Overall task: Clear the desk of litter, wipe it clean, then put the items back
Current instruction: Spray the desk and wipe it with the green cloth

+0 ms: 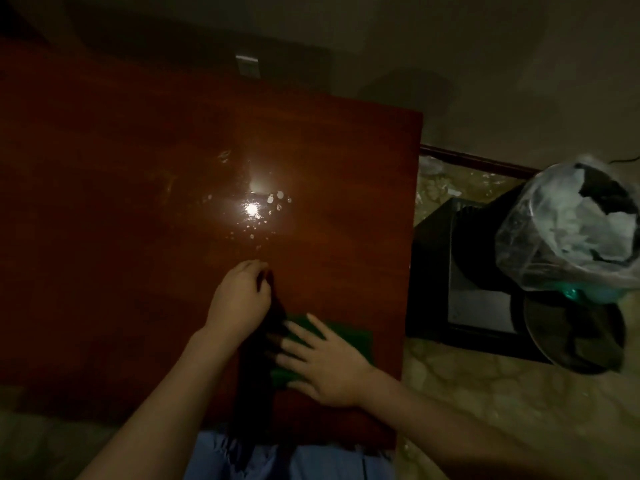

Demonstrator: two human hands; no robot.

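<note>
Now my left hand (240, 296) pinches the top end of a dark cloth (254, 368) on the red-brown tabletop (121, 220). My fingers are curled round it. This cloth runs down from my hand to the near edge of the tabletop and hangs a bit over it, above my blue clothes (311, 462).

My right hand (325, 368) lies flat with its fingers spread out straight. It presses on a green cloth (356, 337), which sits on the tabletop near the right edge. My fingertips reach the dark cloth too, and the two cloths touch.

Farther up the tabletop, small drops (273, 202) shine round a bright spot of light (252, 209). They are well apart from both cloths. A small grey thing (247, 65) sits at the far edge, but I cannot tell what it is.

Off to the right, on the floor (467, 375), stands a black box (460, 282). Just beside it is a bin (575, 327) with a clear bag (561, 237) full of crumpled white litter.
</note>
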